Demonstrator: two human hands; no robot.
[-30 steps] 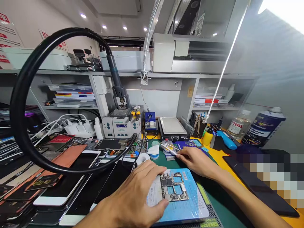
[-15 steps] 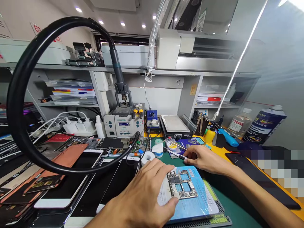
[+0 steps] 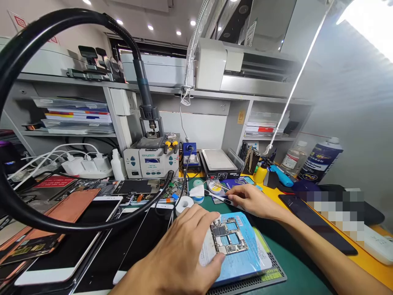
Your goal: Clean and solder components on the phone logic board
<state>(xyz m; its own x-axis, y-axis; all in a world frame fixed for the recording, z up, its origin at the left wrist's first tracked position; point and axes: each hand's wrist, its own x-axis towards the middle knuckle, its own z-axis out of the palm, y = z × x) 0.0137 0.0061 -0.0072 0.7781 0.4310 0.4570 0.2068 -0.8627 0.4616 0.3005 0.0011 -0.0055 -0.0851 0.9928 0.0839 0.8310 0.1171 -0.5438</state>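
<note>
A bare phone circuit board (image 3: 229, 235) lies on a flat blue-and-white box (image 3: 250, 254). My left hand (image 3: 184, 250) rests on the left of that box, fingers apart. Its index finger and thumb reach the board's left side; its other fingertips are hidden behind the hand. Beyond the box, my right hand (image 3: 250, 198) has its fingers closed around the near end of a slim pen-like tool (image 3: 219, 198), white with dark parts. The tool's far end points toward a white wad (image 3: 197, 191) on a small round tub. A round tin (image 3: 215, 187) sits just behind the tool.
A hot-air station (image 3: 152, 162) stands at the back, its thick black hose (image 3: 69, 223) looping across the left. Several phones and screens (image 3: 61, 241) crowd the left side. A heating plate (image 3: 217, 159) stands behind my right hand, with bottles (image 3: 321, 159) farther right. A dark phone (image 3: 317, 223) lies beside my right forearm.
The view has shifted, so the whole scene sits slightly farther left. Both hands keep nearly the same places over the bench, and the board has not moved on the box.
</note>
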